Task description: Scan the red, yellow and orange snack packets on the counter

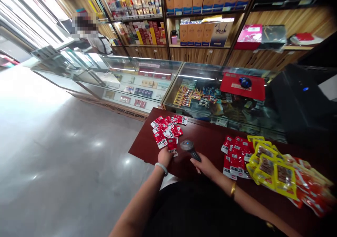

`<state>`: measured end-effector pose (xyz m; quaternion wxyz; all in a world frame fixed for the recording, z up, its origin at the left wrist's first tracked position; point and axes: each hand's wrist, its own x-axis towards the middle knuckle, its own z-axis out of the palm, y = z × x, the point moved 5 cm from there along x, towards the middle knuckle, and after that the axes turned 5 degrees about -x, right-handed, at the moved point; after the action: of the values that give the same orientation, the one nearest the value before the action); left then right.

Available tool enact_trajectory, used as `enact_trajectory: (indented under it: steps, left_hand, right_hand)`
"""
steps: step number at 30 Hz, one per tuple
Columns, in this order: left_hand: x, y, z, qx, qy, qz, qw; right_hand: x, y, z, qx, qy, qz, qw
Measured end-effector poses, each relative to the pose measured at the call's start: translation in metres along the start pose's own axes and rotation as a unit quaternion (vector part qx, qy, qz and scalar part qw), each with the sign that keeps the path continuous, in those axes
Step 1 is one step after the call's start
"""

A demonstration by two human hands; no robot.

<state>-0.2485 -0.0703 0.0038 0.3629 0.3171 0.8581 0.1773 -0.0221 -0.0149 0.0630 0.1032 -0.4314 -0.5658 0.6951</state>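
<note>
My right hand (204, 164) is closed around the handle of a barcode scanner (194, 154); the scanner's head points left, toward a red snack packet (172, 145). That packet is in my left hand (165, 156), pinched near its lower end. Just beyond my left hand lies a loose pile of red and white snack packets (162, 126) on the dark wooden table (143, 138). To the right of my right hand sits a second group of red packets (237, 156). Yellow snack packets (265, 166) overlap that group's right side.
Orange-red packets (313, 184) lie at the far right. Behind the table runs a glass display counter (168, 75) holding small goods. A mouse (245, 82) rests on a red mat (229, 84), near a dark monitor (295, 100). A person (98, 42) is at the back left.
</note>
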Motion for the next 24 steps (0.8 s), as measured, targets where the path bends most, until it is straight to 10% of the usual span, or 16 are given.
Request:
enact_trajectory:
  steps: [7, 15, 24]
  left_hand:
    - [-0.008, 0.04, 0.067, -0.338, -0.158, 0.018, 0.928]
    - [0.002, 0.078, 0.103, -0.238, -0.205, 0.074, 0.947]
    - [-0.012, 0.134, 0.163, -0.299, -0.286, 0.074, 0.907]
  right_hand:
    - [-0.011, 0.008, -0.028, 0.05, 0.059, -0.006, 0.997]
    - [-0.034, 0.013, -0.057, 0.066, 0.106, -0.003, 0.992]
    - [-0.046, 0.039, -0.091, 0.094, 0.184, 0.006, 0.978]
